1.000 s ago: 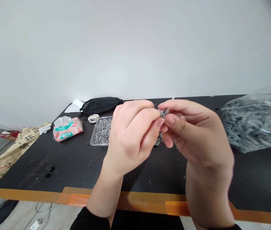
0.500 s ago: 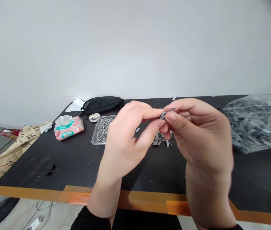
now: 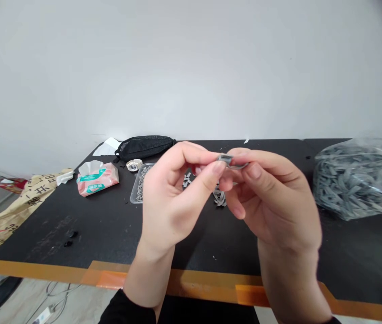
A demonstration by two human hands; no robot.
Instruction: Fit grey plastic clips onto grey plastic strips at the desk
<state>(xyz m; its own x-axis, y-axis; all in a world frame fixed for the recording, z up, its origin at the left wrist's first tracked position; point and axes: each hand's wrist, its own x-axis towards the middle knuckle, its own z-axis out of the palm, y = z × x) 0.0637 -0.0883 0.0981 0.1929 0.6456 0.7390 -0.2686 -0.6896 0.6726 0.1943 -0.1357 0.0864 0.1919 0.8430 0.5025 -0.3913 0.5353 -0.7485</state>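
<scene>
Above the table, my left hand [image 3: 174, 198] pinches a small grey rectangular piece [image 3: 225, 158] between thumb and forefinger. My right hand [image 3: 279, 198] grips a thin grey strip [image 3: 240, 166] between thumb and forefinger; it curves from the small piece toward the right fingertips. Whether the strip passes through the piece cannot be made out. Below and behind the hands lies a loose pile of grey strips [image 3: 219, 198], partly covered by the right fingers. More small grey pieces [image 3: 187, 180] show in the gap between the left thumb and fingers.
A clear plastic tub [image 3: 132, 198] of small grey pieces stands partly behind my left hand. A large clear bag [image 3: 363, 180] of grey strips lies at right. Farther left are a tissue pack [image 3: 98, 180], a tape roll [image 3: 134, 165] and a black mesh pouch [image 3: 147, 147]. Tape lines the table edge [image 3: 207, 280].
Both hands have drawn slightly apart, so the small grey piece and a curved length of strip now show between the fingertips. My right lower fingers have loosened and extended downward.
</scene>
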